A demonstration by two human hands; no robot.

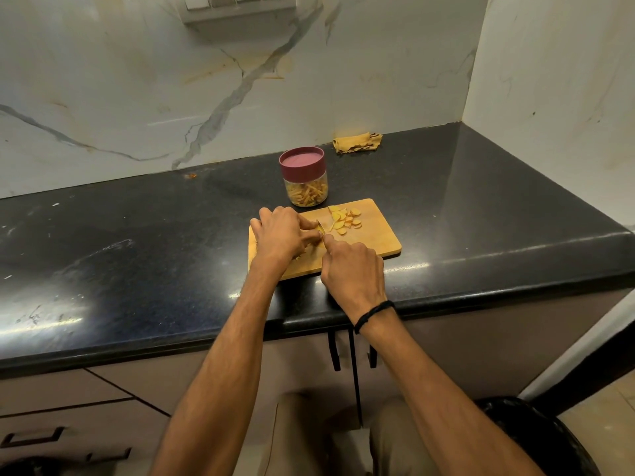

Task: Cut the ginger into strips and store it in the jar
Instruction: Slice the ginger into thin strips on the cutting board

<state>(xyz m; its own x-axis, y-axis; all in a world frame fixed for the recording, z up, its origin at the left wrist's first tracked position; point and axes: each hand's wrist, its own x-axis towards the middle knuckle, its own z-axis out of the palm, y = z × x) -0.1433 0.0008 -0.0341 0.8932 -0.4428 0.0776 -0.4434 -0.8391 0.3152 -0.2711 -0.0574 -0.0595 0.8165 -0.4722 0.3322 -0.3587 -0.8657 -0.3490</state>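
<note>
A wooden cutting board point(378, 235) lies on the black counter. Several thin ginger slices point(345, 218) are piled at its far middle. My left hand point(280, 233) is curled over a small stack of ginger point(320, 230) and pins it to the board. My right hand point(352, 269) grips a knife; only a bit of the blade point(319, 224) shows between the hands, and the handle is hidden in my fist. A few cut strips point(298, 257) peek out beneath my left hand. Behind the board stands a clear jar point(306, 190) with a maroon lid point(302, 161), holding ginger strips.
A crumpled yellow cloth point(357, 142) lies at the back of the counter point(137, 242) near the marble wall corner. The counter's front edge runs below my wrists, with cabinet drawers underneath. A black bin point(536, 438) stands on the floor at lower right.
</note>
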